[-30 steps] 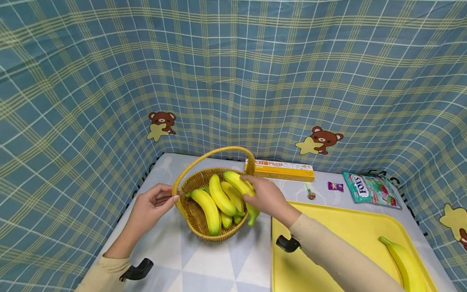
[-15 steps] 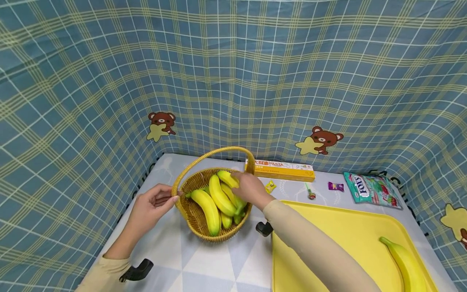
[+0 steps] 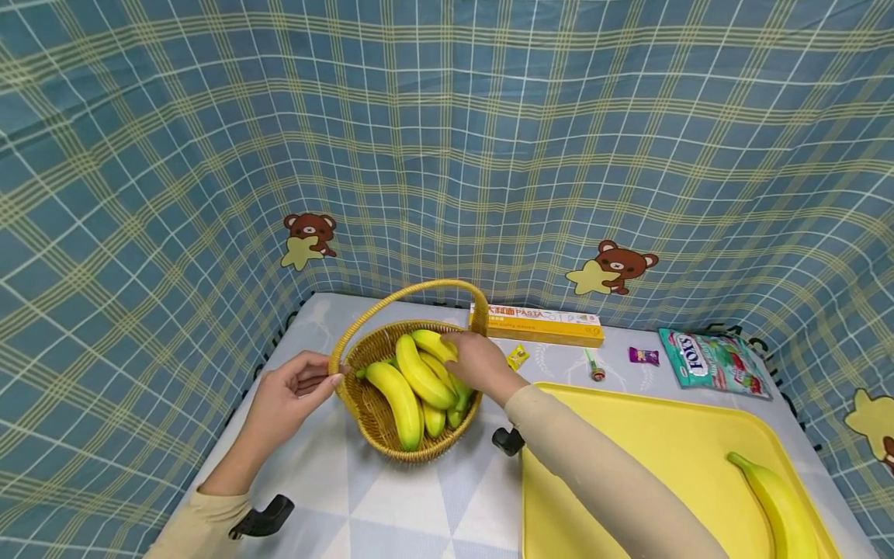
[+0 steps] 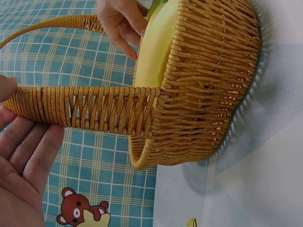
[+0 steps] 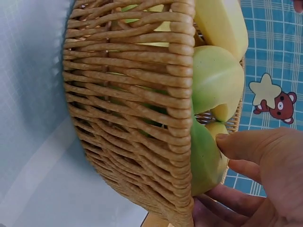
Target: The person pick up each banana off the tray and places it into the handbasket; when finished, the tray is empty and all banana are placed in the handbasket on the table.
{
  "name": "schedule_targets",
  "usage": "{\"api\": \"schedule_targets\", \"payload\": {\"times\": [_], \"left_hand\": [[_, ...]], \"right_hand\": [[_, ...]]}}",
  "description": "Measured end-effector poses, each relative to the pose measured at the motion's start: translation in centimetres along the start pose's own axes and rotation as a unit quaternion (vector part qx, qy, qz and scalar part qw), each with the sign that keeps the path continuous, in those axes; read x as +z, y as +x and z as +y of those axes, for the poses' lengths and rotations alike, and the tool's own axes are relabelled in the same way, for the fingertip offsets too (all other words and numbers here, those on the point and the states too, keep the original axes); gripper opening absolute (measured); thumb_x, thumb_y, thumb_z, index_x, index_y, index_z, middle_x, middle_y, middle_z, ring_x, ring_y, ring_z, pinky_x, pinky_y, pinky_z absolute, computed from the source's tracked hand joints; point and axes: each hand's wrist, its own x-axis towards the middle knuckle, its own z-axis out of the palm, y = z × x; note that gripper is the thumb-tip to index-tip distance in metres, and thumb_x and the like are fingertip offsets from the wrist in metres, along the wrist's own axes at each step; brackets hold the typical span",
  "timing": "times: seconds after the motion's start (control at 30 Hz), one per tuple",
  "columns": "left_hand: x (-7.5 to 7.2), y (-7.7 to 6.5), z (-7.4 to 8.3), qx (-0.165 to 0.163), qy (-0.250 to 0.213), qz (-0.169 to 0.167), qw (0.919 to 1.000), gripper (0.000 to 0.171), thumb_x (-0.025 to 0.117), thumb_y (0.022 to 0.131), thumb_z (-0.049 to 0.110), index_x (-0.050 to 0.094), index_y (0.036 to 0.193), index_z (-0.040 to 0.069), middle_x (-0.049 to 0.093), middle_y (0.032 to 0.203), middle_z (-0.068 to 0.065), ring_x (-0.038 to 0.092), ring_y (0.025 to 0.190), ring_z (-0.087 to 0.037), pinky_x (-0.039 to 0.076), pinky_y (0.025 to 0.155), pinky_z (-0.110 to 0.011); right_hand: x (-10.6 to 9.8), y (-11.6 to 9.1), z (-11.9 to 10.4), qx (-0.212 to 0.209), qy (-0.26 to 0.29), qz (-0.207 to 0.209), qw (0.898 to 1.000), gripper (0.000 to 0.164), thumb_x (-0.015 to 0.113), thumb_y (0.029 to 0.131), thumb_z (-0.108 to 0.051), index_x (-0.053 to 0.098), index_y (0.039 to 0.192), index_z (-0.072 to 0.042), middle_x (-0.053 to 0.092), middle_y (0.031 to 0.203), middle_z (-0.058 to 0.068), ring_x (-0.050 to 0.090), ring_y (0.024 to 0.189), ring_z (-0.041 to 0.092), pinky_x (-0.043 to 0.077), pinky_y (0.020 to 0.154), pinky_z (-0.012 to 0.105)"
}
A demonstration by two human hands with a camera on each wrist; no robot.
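Observation:
My left hand [image 3: 293,392] pinches the left side of the arched handle [image 3: 356,330] of a yellow-brown wicker basket [image 3: 380,445]. In the left wrist view the thumb lies over the woven handle [image 4: 94,109] with fingers beneath it. Several yellow bananas [image 3: 395,400] with green tips lie in the basket. At the basket's right side, my right hand [image 3: 482,363] holds one banana [image 3: 428,340] on top of the others. The right wrist view has the thumb pressed on this banana [image 5: 206,163] just inside the rim, fingers round its far side.
Right of the basket is a yellow tray [image 3: 615,450] with a single banana [image 3: 775,497]. Behind lie a pasta box [image 3: 545,326], a yellow-wrapped candy [image 3: 518,357], a lollipop [image 3: 595,366], a purple candy [image 3: 643,355] and a teal FOX'S bag [image 3: 715,363]. A plaid curtain [image 3: 447,155] surrounds the table.
My right hand has moved left with its banana, from over the basket's right rim to inside it, uncovering the yellow candy. The left hand has stayed on the handle.

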Motion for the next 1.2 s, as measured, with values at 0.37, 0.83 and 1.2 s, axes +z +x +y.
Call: {"api": "schedule_targets", "payload": {"times": [0.37,0.83,1.2], "left_hand": [[0.0,-0.1,0.0,-0.003,-0.004,0.003,1.0,0.012,0.07,0.097,0.006,0.069,0.109,0.007,0.076,0.108,-0.013,0.074,0.097,-0.021,0.06,0.082,-0.021],[0.1,-0.1,0.0,-0.002,-0.001,0.002,1.0,0.012,0.07,0.097,0.005,0.068,0.109,0.006,0.075,0.108,-0.018,0.074,0.095,-0.013,0.059,0.08,-0.02],[-0.1,-0.1,0.1,-0.003,-0.001,0.001,1.0,0.013,0.07,0.098,0.008,0.07,0.11,0.008,0.076,0.107,-0.008,0.074,0.097,-0.022,0.06,0.082,-0.023]], "right_hand": [[-0.9,-1.8,0.5,-0.009,0.023,0.028,0.999,0.042,0.07,0.098,-0.024,0.063,0.139,-0.015,0.065,0.135,0.007,0.069,0.1,0.023,0.057,0.081,0.04],[-2.1,-7.5,2.4,-0.018,0.067,0.069,0.995,0.041,0.073,0.096,-0.023,0.065,0.136,-0.018,0.067,0.13,0.006,0.069,0.101,0.025,0.058,0.077,0.041],[-2.9,-14.1,7.2,0.028,0.068,0.097,0.993,0.044,0.075,0.094,-0.022,0.065,0.137,-0.017,0.067,0.13,0.004,0.069,0.101,0.024,0.061,0.081,0.039]]}}
